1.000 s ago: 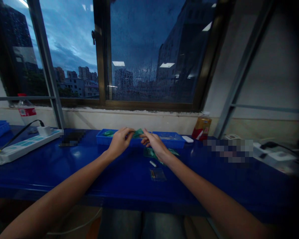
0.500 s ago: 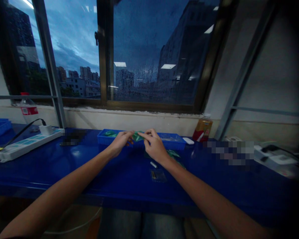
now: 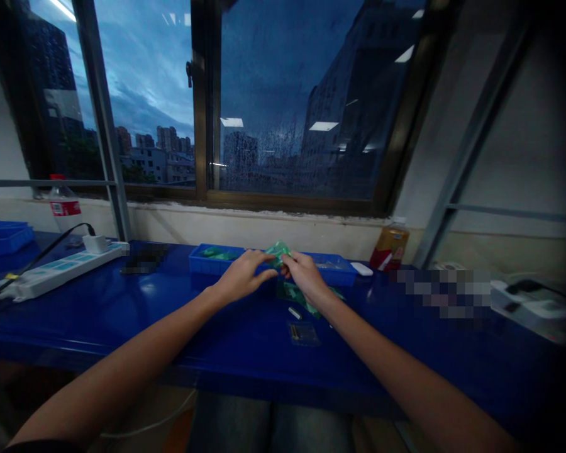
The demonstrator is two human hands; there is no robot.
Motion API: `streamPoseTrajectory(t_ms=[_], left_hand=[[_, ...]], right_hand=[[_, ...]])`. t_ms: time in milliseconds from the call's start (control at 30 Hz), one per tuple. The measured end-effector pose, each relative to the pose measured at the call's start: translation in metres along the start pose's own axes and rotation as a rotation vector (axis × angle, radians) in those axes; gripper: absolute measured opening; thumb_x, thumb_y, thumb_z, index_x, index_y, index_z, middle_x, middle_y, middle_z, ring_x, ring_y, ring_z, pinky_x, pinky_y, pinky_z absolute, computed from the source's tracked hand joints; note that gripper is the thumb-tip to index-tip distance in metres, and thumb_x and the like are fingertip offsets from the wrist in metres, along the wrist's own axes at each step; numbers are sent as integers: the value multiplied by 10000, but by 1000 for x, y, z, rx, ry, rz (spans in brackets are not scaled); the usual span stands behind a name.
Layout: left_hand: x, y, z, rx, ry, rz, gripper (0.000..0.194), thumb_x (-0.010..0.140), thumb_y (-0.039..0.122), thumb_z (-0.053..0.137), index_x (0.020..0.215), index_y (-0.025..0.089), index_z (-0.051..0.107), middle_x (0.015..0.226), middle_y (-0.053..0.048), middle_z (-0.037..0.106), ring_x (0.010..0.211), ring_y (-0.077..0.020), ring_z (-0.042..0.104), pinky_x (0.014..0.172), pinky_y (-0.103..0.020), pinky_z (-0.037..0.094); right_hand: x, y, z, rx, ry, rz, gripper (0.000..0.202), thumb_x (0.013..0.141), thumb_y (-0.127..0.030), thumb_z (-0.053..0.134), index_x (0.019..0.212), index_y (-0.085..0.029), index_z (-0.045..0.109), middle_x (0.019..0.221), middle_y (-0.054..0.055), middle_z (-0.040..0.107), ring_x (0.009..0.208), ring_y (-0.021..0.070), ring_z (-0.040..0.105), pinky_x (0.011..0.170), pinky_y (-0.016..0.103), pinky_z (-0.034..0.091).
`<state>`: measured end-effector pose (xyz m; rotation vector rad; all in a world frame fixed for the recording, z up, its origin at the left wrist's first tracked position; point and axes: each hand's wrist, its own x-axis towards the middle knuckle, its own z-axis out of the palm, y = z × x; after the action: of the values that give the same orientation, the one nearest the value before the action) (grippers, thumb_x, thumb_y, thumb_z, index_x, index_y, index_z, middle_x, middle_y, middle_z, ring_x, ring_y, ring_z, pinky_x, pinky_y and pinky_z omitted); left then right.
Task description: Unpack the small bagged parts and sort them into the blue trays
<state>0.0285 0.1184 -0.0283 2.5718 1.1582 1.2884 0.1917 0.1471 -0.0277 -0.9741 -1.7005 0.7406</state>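
A small translucent green plastic bag (image 3: 279, 250) is pinched at its lower right by my right hand (image 3: 305, 274), held up in front of the blue trays. My left hand (image 3: 246, 273) is beside it on the left, thumb and fingers apart. Its fingertips come close to the bag's edge; whether they touch it I cannot tell. More green bags (image 3: 290, 290) lie on the table, partly hidden under my right hand and wrist. Nearer to me are a small whitish cylinder-like piece (image 3: 295, 313) and a clear packet (image 3: 304, 334) with thin brass-coloured pieces inside.
Behind my hands stand a blue tray (image 3: 199, 264) with green bags and another blue tray (image 3: 339, 274). A power strip (image 3: 61, 272) and a red-capped bottle (image 3: 66, 207) are at left. A white object (image 3: 362, 269) and a drink bottle (image 3: 389, 246) stand right.
The green bag has moved right and up, now pinched by my right hand. My left hand's fingers have spread away from it. The view has shifted slightly left.
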Motion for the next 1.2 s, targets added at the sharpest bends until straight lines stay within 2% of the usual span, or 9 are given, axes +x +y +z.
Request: streamPoseTrajectory(t_ms=[100,167,300,467,600,667,800,1033,1200], left_hand=[[3,-3,3,-390,32,-357,487,861,479,300,1027,112,572,884,-97,630,805,-190,578,720,-308,437],[5,-7,2,-641,35,-553,515,844,512,298,973,92,566,813,-99,626,703,-164,581,611,-270,437],[7,-14,-3,-781,92,-605,269,745,373,513,796,115,567,694,-33,581,608,-101,543,537,-193,399],[12,-30,-25,-499,264,-508,166,711,276,510,766,131,570,652,-6,561,592,-108,537,524,-194,403],[10,-58,-59,139,591,-346,174,723,220,498,847,147,596,747,-34,612,691,-148,562,689,-268,438],[6,-73,-73,356,623,-293,166,731,203,496,849,158,604,800,-49,613,741,-165,563,737,-288,435],[-3,-94,-85,535,451,-272,189,767,204,473,876,180,624,879,-73,618,814,-195,566,764,-302,431],[-8,-118,-77,577,-136,-446,273,761,170,454,957,231,634,915,-51,672,847,-205,595,762,-287,422],[-12,-123,-75,667,-206,-551,319,760,174,427,983,234,647,974,-84,663,886,-245,589,778,-339,425]], right_hand=[[-3,-1,-2,-319,50,-331,246,813,-283,426,794,-164,641,659,26,515,655,143,501,631,264,410],[-5,-2,-2,-441,48,-498,254,820,-223,418,907,-178,653,757,47,523,744,156,512,719,288,424],[-8,-1,2,-540,-6,-626,378,799,-99,375,1086,-192,604,938,81,508,889,171,519,825,318,436],[-11,-1,6,-543,-31,-655,373,791,-107,406,1106,-196,584,1111,93,464,1058,192,477,926,350,407],[-12,-1,6,-547,-22,-615,305,799,-169,447,1063,-201,599,1102,92,447,1050,198,480,927,374,407],[-11,0,5,-559,-6,-590,277,801,-197,463,1034,-190,612,1075,95,442,1022,195,486,917,362,411],[-10,2,3,-583,19,-543,241,789,-232,498,983,-177,630,1024,95,433,985,194,488,903,348,413],[-9,-5,-5,-635,-96,-512,249,816,-277,470,987,-177,622,951,79,504,925,174,517,874,319,406],[-5,-16,-29,-772,-401,-382,298,814,-291,459,1051,-179,602,961,86,580,897,184,546,839,311,406]])
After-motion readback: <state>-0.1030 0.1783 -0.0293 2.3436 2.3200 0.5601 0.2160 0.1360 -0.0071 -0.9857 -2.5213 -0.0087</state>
